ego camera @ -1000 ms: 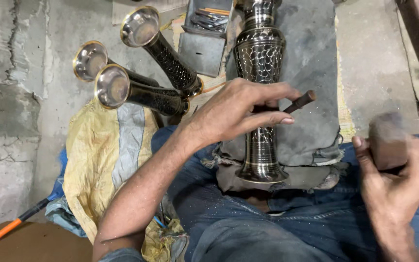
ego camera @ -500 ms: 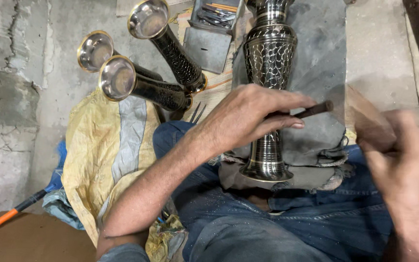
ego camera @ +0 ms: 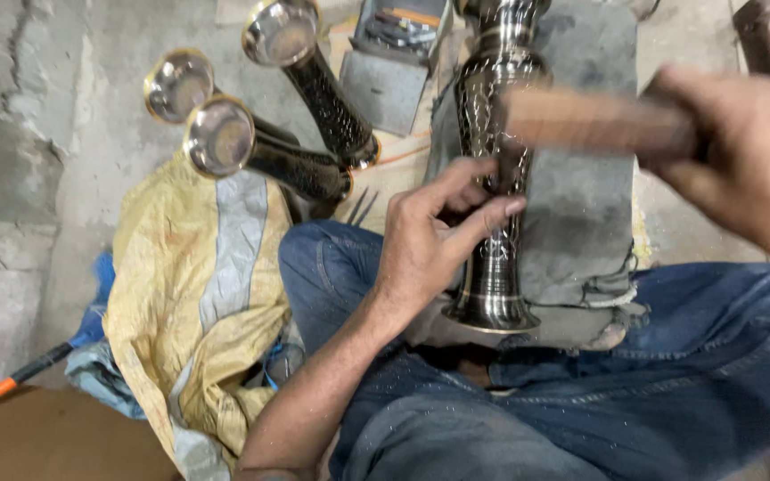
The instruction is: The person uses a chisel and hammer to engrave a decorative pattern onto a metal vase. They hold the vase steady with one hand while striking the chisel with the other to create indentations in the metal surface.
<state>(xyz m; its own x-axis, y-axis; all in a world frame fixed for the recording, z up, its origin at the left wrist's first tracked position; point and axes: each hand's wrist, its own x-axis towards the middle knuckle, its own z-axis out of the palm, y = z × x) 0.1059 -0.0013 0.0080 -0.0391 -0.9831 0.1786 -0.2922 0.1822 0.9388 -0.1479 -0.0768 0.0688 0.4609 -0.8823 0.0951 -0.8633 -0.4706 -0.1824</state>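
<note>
Across the lap, a vase [ego camera: 495, 196] lies on a grey pad [ego camera: 581, 160]; left hand [ego camera: 430, 240] pinches a punch, its fingers [ego camera: 492, 216] closed, steadying it. Right hand [ego camera: 741, 151] grips a blurred mallet [ego camera: 594, 120] above.

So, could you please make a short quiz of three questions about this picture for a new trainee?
1. True or false: the left hand rests on the dark engraved metal vase that lies across the lap.
2. What does the right hand hold? A) a wooden mallet B) a paintbrush C) a glass bottle
3. How many other vases lie on the floor by the yellow cloth?

Key:
1. True. Its fingers pinch a small tool against the vase, which lies on a grey pad.
2. A, the wooden mallet, blurred, raised over the vase.
3. Three other vases, mouths toward the camera.
</note>
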